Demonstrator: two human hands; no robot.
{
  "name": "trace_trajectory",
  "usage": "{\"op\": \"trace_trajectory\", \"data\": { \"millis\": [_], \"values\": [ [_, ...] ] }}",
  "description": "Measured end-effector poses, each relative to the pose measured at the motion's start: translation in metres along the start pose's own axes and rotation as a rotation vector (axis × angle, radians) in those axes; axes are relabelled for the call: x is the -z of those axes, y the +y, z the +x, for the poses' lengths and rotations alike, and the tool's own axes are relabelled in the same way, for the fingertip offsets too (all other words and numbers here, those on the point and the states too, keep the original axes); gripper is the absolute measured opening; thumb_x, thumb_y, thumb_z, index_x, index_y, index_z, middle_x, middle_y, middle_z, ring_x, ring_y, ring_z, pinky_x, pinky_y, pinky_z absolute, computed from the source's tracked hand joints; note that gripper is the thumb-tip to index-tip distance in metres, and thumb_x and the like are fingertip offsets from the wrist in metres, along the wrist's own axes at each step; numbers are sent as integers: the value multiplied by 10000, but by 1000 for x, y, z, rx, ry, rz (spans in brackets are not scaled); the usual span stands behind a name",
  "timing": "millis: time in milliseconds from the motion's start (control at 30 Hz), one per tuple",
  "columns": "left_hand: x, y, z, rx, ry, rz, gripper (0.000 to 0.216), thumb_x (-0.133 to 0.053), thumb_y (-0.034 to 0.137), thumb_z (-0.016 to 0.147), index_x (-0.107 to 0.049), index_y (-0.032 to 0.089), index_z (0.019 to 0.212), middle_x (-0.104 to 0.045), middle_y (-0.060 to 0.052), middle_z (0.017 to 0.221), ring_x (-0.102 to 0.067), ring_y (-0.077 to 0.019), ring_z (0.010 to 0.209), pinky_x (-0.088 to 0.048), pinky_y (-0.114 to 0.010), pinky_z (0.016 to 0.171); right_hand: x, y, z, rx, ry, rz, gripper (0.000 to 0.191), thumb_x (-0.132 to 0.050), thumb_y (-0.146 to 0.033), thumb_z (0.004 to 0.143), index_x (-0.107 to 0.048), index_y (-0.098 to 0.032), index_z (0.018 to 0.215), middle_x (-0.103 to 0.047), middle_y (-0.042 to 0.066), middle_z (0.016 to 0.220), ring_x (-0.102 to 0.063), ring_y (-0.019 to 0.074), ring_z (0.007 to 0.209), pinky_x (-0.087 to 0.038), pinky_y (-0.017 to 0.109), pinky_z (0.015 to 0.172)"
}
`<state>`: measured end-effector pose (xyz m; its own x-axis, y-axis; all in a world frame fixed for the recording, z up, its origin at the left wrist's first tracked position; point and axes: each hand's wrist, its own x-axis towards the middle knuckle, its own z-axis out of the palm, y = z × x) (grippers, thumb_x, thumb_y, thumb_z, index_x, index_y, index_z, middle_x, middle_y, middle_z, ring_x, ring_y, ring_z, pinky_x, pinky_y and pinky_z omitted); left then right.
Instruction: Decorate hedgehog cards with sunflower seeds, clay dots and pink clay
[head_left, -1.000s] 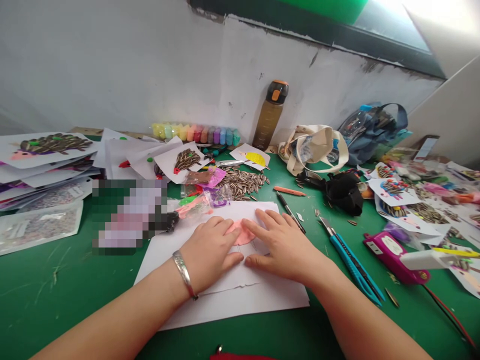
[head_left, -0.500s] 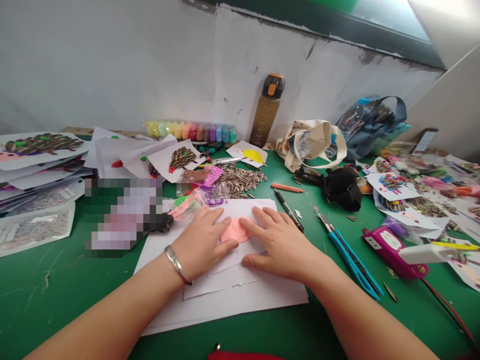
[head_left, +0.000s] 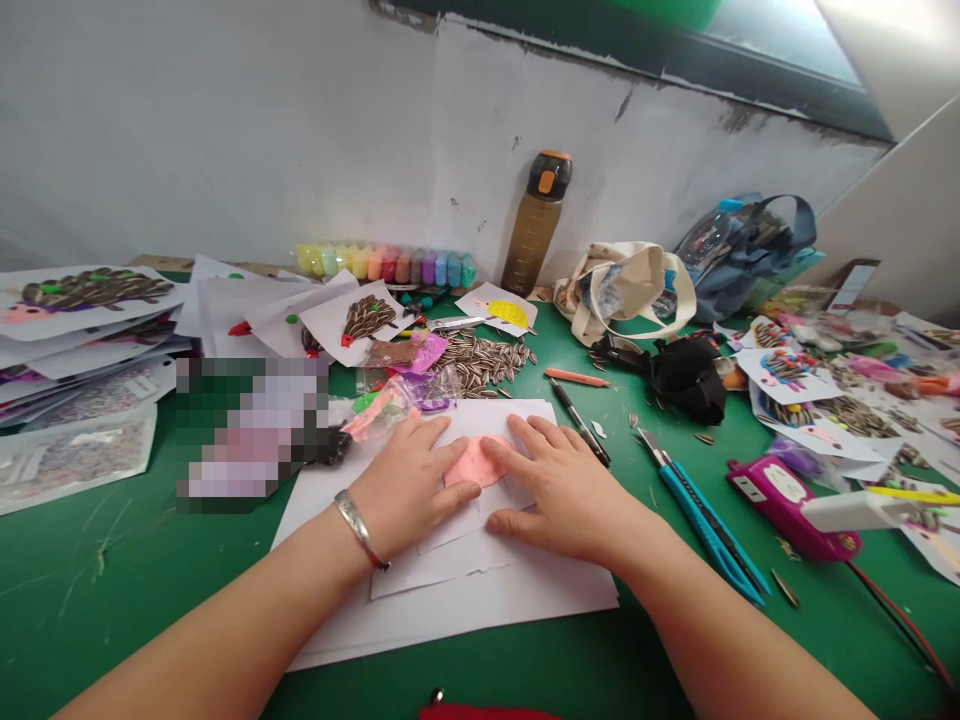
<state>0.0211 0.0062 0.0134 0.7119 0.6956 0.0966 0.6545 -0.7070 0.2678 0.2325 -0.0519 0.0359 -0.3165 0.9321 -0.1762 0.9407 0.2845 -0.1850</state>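
Note:
A flat, rounded piece of pink modelling clay lies on a small white sheet of paper atop larger white sheets. My left hand rests palm down on the paper, fingers spread, its thumb along the clay's lower left edge. From the other side my right hand lies with fingers apart, the index fingertip on the clay's right part and the thumb on the paper below. Thin drawn lines show just under the clay. Neither hand grips anything.
Sunflower seeds lie heaped behind the paper, beside opened clay packets. To the right are a black pen, a blue utility knife and a magenta glue gun-like device. A bottle stands at the wall.
The whole view has shifted slightly. Both hands keep nearly the same place on the clay and paper.

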Motion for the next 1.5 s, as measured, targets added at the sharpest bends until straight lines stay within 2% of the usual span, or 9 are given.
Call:
{"op": "trace_trajectory", "data": {
  "millis": [133,300,500,667,833,967,1133,1333,1500],
  "values": [
    [-2,2,1,14,12,-2,535,-495,502,894,-535,177,1318,-550,-147,1288,-460,-315,1197,-299,-513,1063,0,0,1,5,6,-2,746,-538,-638,782,-353,-354,1446,-313,120,1524,-279,401,1364,-262,595,1041],
    [-1,8,2,32,-12,47,466,-535,491,876,-616,212,1240,-511,-166,1320,-447,-354,1152,-342,-545,1005,0,1,0,3,-2,6,751,-528,-644,786,-351,-340,1449,-298,133,1532,-258,411,1376,-248,603,1048],
    [-1,8,3,49,-27,20,624,-528,547,867,-515,147,1346,-485,-186,1349,-413,-358,1183,-307,-550,1042,1,1,-1,7,5,6,749,-529,-643,788,-351,-342,1451,-303,137,1530,-266,409,1374,-251,607,1049],
    [-3,10,4,61,-45,42,568,-553,552,851,-583,190,1286,-485,-171,1351,-436,-359,1156,-351,-527,1010,-1,1,0,8,5,6,764,-523,-646,789,-344,-326,1459,-291,139,1539,-252,410,1384,-245,611,1057],
    [-6,7,4,50,10,14,662,-536,555,863,-506,117,1358,-491,-200,1354,-429,-361,1171,-320,-530,1038,1,5,-1,2,1,17,777,-515,-635,801,-309,-320,1482,-281,115,1553,-264,385,1391,-246,604,1072],
    [-2,3,3,18,-22,-10,542,-537,490,881,-584,119,1273,-495,-191,1354,-434,-360,1163,-347,-525,1014,8,11,-5,-3,-30,43,768,-498,-616,827,-252,-338,1500,-243,88,1571,-230,354,1419,-232,600,1092],
    [4,4,2,-17,-28,-55,454,-516,444,903,-601,161,1247,-531,-163,1291,-460,-333,1100,-382,-520,974,16,9,-12,0,-29,29,720,-539,-606,817,-313,-393,1466,-235,78,1575,-188,367,1431,-196,634,1093],
    [2,7,1,-31,-34,-46,458,-556,448,882,-611,161,1235,-531,-147,1288,-439,-327,1120,-377,-501,995,11,3,-9,65,-60,-8,658,-592,-553,801,-430,-358,1409,-308,103,1544,-244,389,1404,-211,665,1066],
    [2,8,0,-31,-37,-45,484,-578,452,868,-596,166,1258,-531,-148,1297,-445,-327,1121,-379,-501,993,14,11,-9,70,-69,28,673,-600,-527,803,-391,-378,1425,-276,84,1560,-251,365,1406,-234,640,1068]
  ]
}}
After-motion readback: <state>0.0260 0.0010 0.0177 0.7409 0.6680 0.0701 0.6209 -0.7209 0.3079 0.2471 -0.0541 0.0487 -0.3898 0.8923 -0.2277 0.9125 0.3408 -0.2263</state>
